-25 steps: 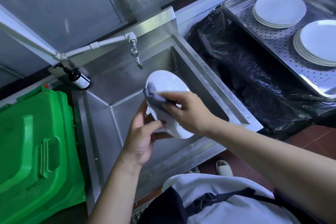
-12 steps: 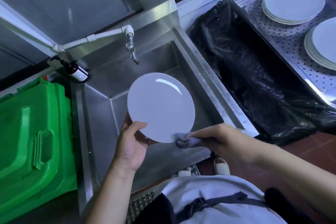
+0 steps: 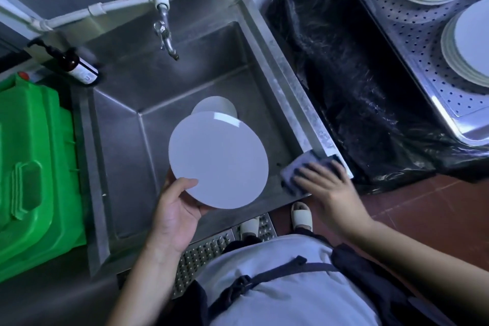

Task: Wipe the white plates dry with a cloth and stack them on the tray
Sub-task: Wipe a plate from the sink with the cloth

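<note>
Sink [image 3: 288, 82] below; left hand [image 3: 174, 217] holds plate [image 3: 218, 159], right hand [image 3: 328, 188] presses cloth [image 3: 296, 167].

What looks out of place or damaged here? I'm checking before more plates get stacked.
Nothing stands out. The plate held by the left hand looks whole, the right hand rests flat on the cloth at the sink corner, and both stacks on the tray sit level.

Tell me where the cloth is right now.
In the head view, the cloth lies on the sink's front right corner rim, under the fingers of the right hand, right of the plate held by the left hand.
</note>
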### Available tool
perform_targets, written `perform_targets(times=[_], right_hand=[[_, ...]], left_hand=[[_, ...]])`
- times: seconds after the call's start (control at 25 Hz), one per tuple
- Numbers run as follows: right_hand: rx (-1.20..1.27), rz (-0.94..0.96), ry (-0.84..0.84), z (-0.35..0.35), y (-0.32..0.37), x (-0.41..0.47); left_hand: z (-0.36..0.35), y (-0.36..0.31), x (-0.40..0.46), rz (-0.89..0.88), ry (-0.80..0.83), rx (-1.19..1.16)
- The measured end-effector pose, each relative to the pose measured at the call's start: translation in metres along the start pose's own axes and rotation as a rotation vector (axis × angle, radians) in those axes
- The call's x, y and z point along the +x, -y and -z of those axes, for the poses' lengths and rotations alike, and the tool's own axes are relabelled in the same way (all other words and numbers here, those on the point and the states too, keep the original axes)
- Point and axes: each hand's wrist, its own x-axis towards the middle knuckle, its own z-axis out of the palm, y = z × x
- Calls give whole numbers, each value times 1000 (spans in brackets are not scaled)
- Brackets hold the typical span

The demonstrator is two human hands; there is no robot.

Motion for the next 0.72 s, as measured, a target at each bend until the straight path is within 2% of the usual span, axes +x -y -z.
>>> perform_targets(times=[0.04,0.12,0.24,0.36,0.44,0.6,0.72], right_hand=[[-51,14,160,-15,1,-7],[-170,19,310,-37,-2,-19],[-184,-15,316,-42,-4,-19],[-66,-100,343,-27,4,-11],[152,-243,239,-6,21,1],[869,-741,-258,53,58,28],[1204,-911,-432,86,79,26]], left_hand=[[1,1,1,-2,5,2],[4,1,4,2,12,4],[9,-1,9,24,47,11],[9,-8,16,30,150,59],[7,-15,25,30,229,96],[1,-25,47,154,414,89],[-8,-19,57,266,545,113]])
